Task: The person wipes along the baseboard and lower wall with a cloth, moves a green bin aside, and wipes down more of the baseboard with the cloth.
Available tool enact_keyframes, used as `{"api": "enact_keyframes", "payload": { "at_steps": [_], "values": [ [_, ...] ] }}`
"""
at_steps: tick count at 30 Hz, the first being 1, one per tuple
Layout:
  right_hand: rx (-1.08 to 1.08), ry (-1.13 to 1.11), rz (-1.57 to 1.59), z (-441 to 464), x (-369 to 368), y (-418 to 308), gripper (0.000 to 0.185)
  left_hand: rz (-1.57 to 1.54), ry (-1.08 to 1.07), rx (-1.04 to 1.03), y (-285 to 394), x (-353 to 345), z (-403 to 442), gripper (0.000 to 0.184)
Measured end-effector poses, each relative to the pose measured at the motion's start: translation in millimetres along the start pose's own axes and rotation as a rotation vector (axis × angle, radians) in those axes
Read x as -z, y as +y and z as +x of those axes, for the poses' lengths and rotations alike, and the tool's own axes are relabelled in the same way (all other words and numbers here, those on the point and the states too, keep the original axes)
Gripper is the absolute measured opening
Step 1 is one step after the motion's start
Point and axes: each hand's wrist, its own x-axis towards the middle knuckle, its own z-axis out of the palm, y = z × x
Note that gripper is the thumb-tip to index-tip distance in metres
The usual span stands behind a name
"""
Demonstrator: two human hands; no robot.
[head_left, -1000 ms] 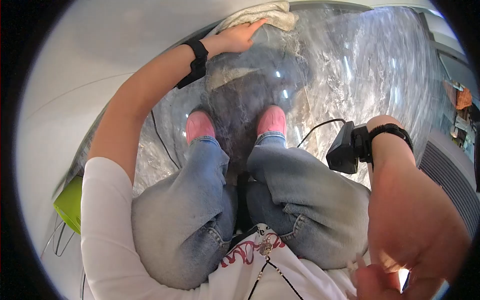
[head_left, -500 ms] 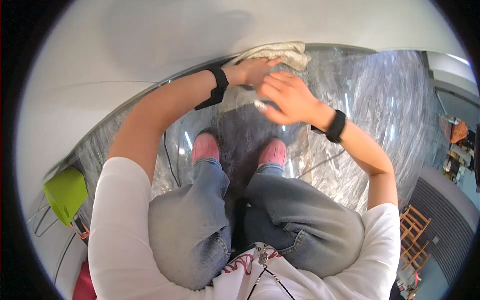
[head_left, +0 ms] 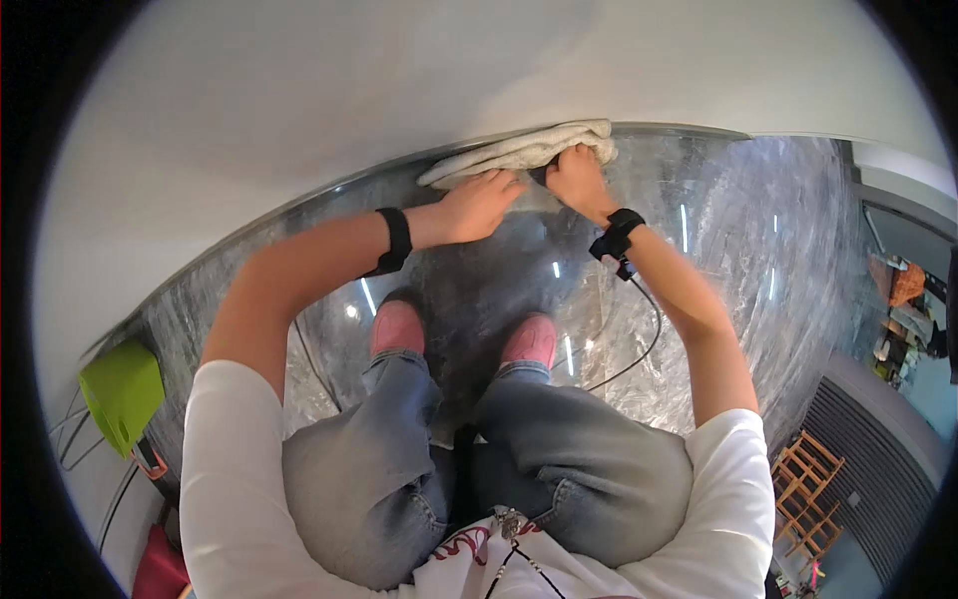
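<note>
A folded beige cloth [head_left: 519,153] lies on the marbled grey floor [head_left: 738,230], along the base of the white wall [head_left: 299,90]. My left hand [head_left: 481,205] is at the cloth's near edge, its fingers stretched out towards the right. My right hand [head_left: 577,182] is at the cloth's right part, its fingers curled closed on it. A small dark thing shows beside the right fingers; what it is cannot be made out. Black straps are round both wrists.
A green container [head_left: 122,394] stands at the left, with cables beside it. Wooden chairs [head_left: 806,489] and a ribbed grey panel [head_left: 868,449] are at the right. Cables run from near both wrists to the legs. Pink shoes [head_left: 529,341] rest on the floor.
My right hand has come from the lower right up to the cloth and closed on it. My left hand has drawn back slightly towards me. The view has tilted up, showing more wall.
</note>
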Motion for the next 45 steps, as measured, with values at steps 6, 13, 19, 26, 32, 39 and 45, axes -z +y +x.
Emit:
{"api": "enact_keyframes", "payload": {
  "at_steps": [6, 13, 19, 26, 32, 39, 45],
  "values": [
    [-0.246, 0.173, -0.021, 11.8, 16.0, 46.0, 0.044, 0.013, 0.029, -0.165, -3.3, 2.3, 71.9, 0.047],
    [-0.547, 0.284, 0.032, 33.5, 32.4, 158.1, 0.043, -0.031, -0.130, -0.149, 46.0, -12.9, 183.2, 0.046],
    [-0.805, 0.363, 0.066, 39.2, 68.7, 191.3, 0.044, -0.091, -0.004, -0.245, 54.8, -25.2, 250.3, 0.046],
    [-0.701, 0.382, -0.116, 32.3, 73.1, 178.7, 0.036, -0.090, -0.045, -0.093, 56.3, -27.3, 251.7, 0.045],
    [-0.383, 0.271, -0.282, 9.7, 77.4, 117.7, 0.033, -0.002, -0.073, 0.025, 47.8, -12.3, 190.1, 0.043],
    [0.210, 0.184, -0.176, -21.8, 53.0, -24.8, 0.031, -0.129, -0.027, 0.077, -0.8, 29.7, 37.5, 0.051],
    [0.350, 0.139, -0.041, -28.4, 43.2, -104.0, 0.028, -0.081, -0.032, 0.242, -16.3, 57.6, -46.2, 0.055]
  ]
}}
